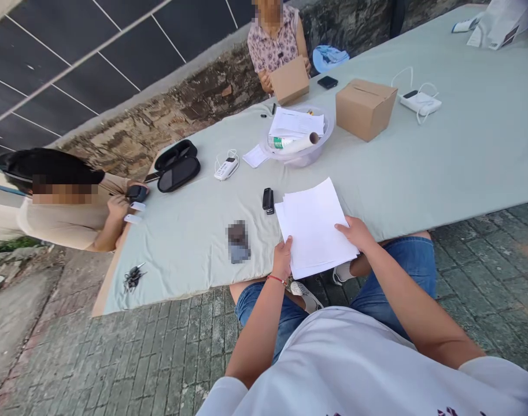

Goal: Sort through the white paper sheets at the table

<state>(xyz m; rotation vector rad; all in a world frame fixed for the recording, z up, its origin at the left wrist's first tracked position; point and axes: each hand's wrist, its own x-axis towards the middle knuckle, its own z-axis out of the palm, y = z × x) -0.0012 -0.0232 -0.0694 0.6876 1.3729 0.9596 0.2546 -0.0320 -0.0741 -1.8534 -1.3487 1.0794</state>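
A small stack of white paper sheets (313, 231) is held between my two hands over the near edge of the table. My left hand (283, 258) grips the stack's left side, thumb on top and fingers hidden beneath. On the right side, my right hand (357, 233) pinches the sheets the same way. The sheets are slightly out of line at their edges, and their visible faces look blank. Just beyond the upper left corner of the paper lies a black stapler-like object (268, 200).
Past the paper stands a clear plastic basin (305, 157) with papers and a roll. A cardboard box (365, 108), a white power bank (226, 167), an open black case (179, 167) and keys (133, 278) lie around the cloth-covered table (454, 150). Two people sit at its far sides.
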